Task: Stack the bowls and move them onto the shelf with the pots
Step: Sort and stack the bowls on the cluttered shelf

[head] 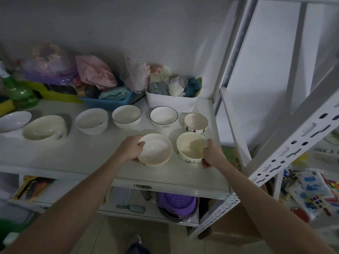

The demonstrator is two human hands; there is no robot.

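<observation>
Several bowls stand on a white shelf (pixel 88 153). At the front, my left hand (pixel 132 149) grips the left rim of a tilted yellow-rimmed bowl (pixel 156 151). My right hand (pixel 212 154) grips the right rim of a cream bowl with a panda print (pixel 190 149). Behind them stand a small patterned bowl (pixel 195 122), two black-rimmed white bowls (pixel 163 116) (pixel 126 115), a plain white bowl (pixel 91 120), a large cream bowl (pixel 45 127) and a shallow white bowl (pixel 13 120) at the far left.
A white bin of cloths (pixel 172 102), a blue basket (pixel 110 102), plastic bags (pixel 95 73) and a green object (pixel 18 94) line the back of the shelf. A purple basin (pixel 177 203) sits on the lower shelf. White rack posts (pixel 286 143) rise at right.
</observation>
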